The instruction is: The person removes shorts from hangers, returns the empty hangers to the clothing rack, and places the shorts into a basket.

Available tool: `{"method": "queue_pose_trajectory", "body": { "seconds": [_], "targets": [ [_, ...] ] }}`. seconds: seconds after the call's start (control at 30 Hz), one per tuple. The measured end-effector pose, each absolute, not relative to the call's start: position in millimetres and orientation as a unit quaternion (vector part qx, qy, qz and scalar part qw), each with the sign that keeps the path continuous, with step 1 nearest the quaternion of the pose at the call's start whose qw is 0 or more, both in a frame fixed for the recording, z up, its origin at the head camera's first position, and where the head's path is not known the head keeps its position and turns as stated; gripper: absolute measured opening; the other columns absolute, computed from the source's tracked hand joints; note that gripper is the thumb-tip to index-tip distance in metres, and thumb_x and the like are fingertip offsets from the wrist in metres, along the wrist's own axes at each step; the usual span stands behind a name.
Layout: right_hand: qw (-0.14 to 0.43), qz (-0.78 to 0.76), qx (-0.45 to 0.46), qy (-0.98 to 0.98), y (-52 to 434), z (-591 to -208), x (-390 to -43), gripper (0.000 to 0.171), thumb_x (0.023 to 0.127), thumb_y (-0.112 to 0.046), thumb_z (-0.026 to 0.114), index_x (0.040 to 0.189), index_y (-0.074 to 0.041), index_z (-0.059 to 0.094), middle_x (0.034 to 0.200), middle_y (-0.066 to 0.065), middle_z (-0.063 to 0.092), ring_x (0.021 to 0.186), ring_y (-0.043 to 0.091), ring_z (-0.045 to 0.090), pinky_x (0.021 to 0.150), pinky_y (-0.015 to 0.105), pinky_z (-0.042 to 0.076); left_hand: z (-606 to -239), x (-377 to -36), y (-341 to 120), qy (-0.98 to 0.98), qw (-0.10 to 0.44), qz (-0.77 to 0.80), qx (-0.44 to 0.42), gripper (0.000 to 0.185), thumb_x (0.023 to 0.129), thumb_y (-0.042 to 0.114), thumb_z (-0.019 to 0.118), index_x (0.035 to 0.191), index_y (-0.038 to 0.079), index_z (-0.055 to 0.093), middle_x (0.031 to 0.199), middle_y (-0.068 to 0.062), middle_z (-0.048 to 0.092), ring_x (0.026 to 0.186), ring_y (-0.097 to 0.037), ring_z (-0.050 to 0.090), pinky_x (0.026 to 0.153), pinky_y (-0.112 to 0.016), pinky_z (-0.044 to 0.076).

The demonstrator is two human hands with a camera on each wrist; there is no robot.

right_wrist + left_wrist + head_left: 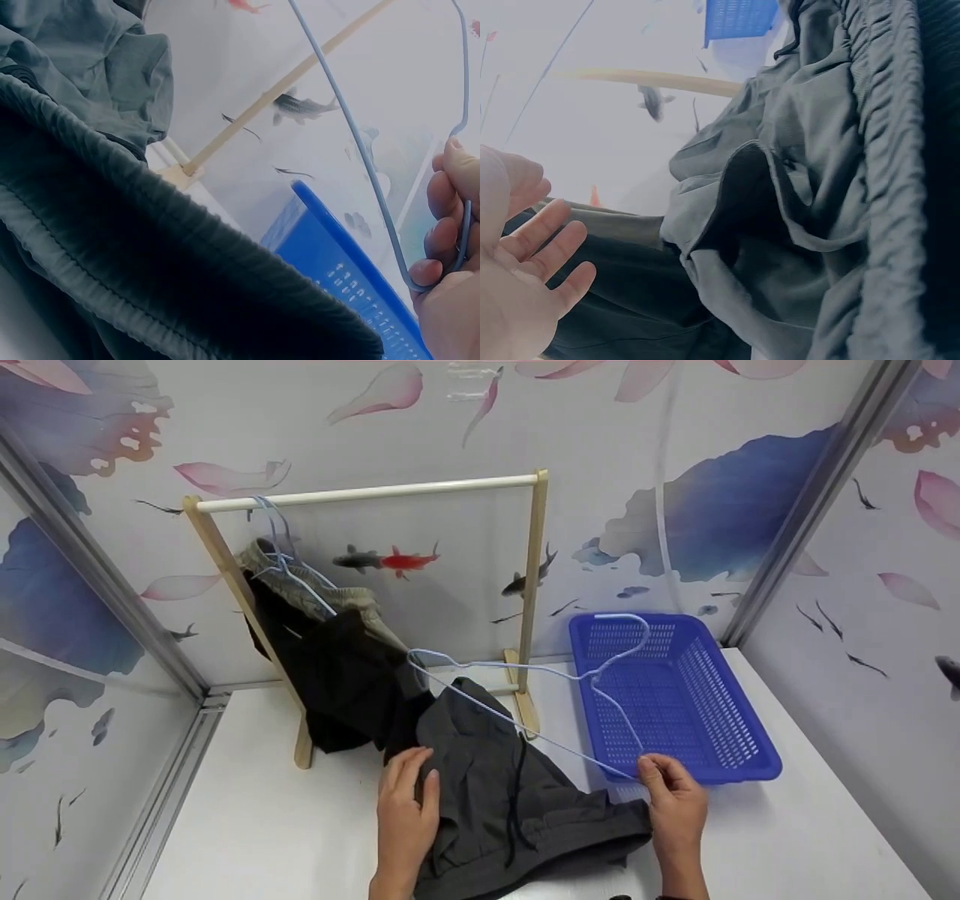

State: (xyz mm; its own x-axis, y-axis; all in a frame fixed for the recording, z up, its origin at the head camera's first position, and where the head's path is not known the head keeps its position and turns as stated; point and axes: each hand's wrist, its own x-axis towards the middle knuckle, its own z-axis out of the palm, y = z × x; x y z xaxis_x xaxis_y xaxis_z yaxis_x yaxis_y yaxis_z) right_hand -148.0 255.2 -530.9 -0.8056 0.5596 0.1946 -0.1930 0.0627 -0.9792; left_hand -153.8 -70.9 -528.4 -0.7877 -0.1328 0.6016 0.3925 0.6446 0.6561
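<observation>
My right hand (677,802) grips one end of a light blue wire hanger (517,666), whose hook points away over the basket. In the right wrist view its fingers curl around the hanger's corner (345,112). Below the hanger, dark grey drawstring shorts (487,795) lie on the table, their elastic waistband facing me. Beside their left edge is my left hand (409,810); the left wrist view has its fingers (555,251) loosely bent, holding nothing, apart from the shorts (802,135).
A wooden rack with a white bar (375,491) stands at the back left. From it hang beige shorts (352,598) and a black garment (345,682) on blue hangers. A blue plastic basket (720,697) sits at the right. Patterned walls enclose the white table (262,810).
</observation>
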Motion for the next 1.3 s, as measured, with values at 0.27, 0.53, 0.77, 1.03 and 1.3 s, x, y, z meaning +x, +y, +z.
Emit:
{"method": "queue_pose_trajectory", "body": {
  "seconds": [0.27, 0.53, 0.77, 1.03, 1.3],
  "targets": [
    [0.287, 0.664, -0.144, -0.675, 241.4, -527.2, -152.0, 0.018, 0.096, -0.002, 0.072, 0.102, 0.015, 0.072, 0.078, -0.004, 0.072, 0.074, 0.006, 0.066, 0.069, 0.016, 0.054, -534.6, -151.3, -69.7, -0.861, 0.308, -0.398, -0.079, 0.025, 0.099, 0.006, 0.067, 0.124, 0.003, 0.07, 0.124, -0.01, 0.064, 0.115, -0.031, 0.062, 0.095, -0.053, 0.051],
    [0.318, 0.647, -0.115, -0.684, 225.7, -513.7, -163.3, 0.015, 0.096, -0.002, 0.072, 0.1, 0.012, 0.075, 0.072, -0.005, 0.067, 0.068, 0.007, 0.06, 0.06, 0.016, 0.05, -535.1, -150.9, -69.9, -0.871, 0.289, -0.39, -0.081, 0.027, 0.1, 0.007, 0.067, 0.126, 0.002, 0.069, 0.125, -0.01, 0.063, 0.116, -0.03, 0.061, 0.097, -0.052, 0.05],
    [0.344, 0.629, -0.078, -0.693, 217.2, -493.0, -180.8, 0.011, 0.096, 0.004, 0.069, 0.099, 0.013, 0.075, 0.07, -0.005, 0.066, 0.065, 0.005, 0.06, 0.058, 0.015, 0.049, -530.8, -154.8, -70.8, -0.878, 0.275, -0.382, -0.092, 0.029, 0.101, 0.01, 0.066, 0.129, 0.002, 0.068, 0.127, -0.011, 0.062, 0.117, -0.031, 0.061, 0.097, -0.055, 0.049],
    [0.371, 0.607, -0.039, -0.702, 210.7, -470.9, -200.6, 0.008, 0.094, 0.002, 0.072, 0.094, 0.009, 0.077, 0.07, -0.01, 0.064, 0.063, 0.002, 0.058, 0.056, 0.013, 0.045, -520.8, -164.8, -72.4, -0.879, 0.292, -0.358, -0.116, 0.031, 0.102, 0.013, 0.065, 0.131, 0.004, 0.067, 0.13, -0.011, 0.062, 0.118, -0.031, 0.06, 0.097, -0.054, 0.049],
    [0.384, 0.571, -0.004, -0.725, 209.9, -445.1, -216.3, 0.01, 0.096, -0.004, 0.073, 0.094, 0.004, 0.079, 0.073, 0.018, 0.067, 0.063, 0.007, 0.057, 0.055, 0.013, 0.041, -513.8, -169.9, -70.0, -0.881, 0.293, -0.347, -0.136, 0.032, 0.102, 0.013, 0.066, 0.132, 0.002, 0.068, 0.131, -0.013, 0.062, 0.12, -0.031, 0.06, 0.098, -0.055, 0.049]
  ]
}}
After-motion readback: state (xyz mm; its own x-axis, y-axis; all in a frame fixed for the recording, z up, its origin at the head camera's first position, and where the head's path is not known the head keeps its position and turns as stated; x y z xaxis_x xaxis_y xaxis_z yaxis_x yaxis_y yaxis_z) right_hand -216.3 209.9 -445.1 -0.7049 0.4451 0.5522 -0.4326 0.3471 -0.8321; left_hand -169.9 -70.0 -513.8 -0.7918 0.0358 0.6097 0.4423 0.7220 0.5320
